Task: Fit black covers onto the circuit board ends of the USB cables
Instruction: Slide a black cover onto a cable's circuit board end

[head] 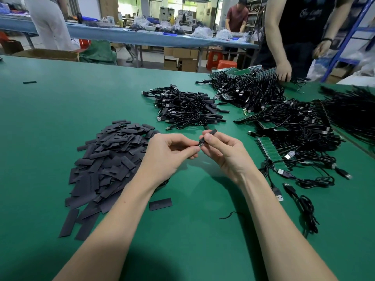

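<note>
Above the green table (60, 110), my left hand (170, 153) and my right hand (221, 153) meet at their fingertips. My right hand pinches a black cover (211, 132) whose end sticks up past my thumb. My left hand pinches the small circuit board end of a USB cable (199, 145) at the cover's lower opening. A big heap of flat black covers (109, 159) lies to the left. One single cover (160, 204) lies below my left wrist.
A pile of covered cables (186, 108) sits behind my hands. Uncovered cables with green boards (294, 134) spread across the right side, with loose cables (300, 203) near my right forearm. Another person's hand (284, 72) rests on the far cable pile. One cover (29, 82) lies far left.
</note>
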Motion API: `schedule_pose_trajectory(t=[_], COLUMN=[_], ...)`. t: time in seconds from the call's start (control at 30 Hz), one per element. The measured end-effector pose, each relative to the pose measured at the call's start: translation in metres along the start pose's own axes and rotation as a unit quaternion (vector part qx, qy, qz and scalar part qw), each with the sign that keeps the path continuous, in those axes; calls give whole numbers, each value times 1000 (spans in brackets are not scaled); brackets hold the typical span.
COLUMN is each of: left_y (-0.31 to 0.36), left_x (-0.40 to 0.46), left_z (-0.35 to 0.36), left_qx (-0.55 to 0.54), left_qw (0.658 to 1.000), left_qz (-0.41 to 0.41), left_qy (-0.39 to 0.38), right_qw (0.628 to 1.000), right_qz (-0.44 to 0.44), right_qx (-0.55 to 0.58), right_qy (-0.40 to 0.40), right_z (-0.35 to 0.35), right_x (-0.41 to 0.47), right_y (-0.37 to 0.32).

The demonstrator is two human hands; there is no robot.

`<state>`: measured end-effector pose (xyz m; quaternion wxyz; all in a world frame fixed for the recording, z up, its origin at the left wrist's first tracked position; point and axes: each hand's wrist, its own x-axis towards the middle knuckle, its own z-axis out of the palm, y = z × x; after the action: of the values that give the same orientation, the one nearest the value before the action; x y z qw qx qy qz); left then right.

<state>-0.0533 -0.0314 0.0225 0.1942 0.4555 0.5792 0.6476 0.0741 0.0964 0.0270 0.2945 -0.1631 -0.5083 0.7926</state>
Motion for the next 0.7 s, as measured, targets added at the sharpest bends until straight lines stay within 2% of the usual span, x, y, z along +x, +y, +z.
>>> schedule_pose_trajectory(t=[0.27, 0.5, 0.7], left_y=[1, -3, -7], left_x=[-1, -1, 0], left_z=[4, 3, 4], left_qx=[-43, -39, -73], left_qw=[999, 999, 997], left_qz=[13, 18, -16], left_qy=[-5, -19, -8], right_qw=[999, 994, 993], right_qz=[7, 21, -67], right_qx=[-39, -82, -93], right_qy=[-31, -72, -4], right_z=[-3, -4, 4], right_x=[-4, -6, -3], right_y=[-4, -4, -1])
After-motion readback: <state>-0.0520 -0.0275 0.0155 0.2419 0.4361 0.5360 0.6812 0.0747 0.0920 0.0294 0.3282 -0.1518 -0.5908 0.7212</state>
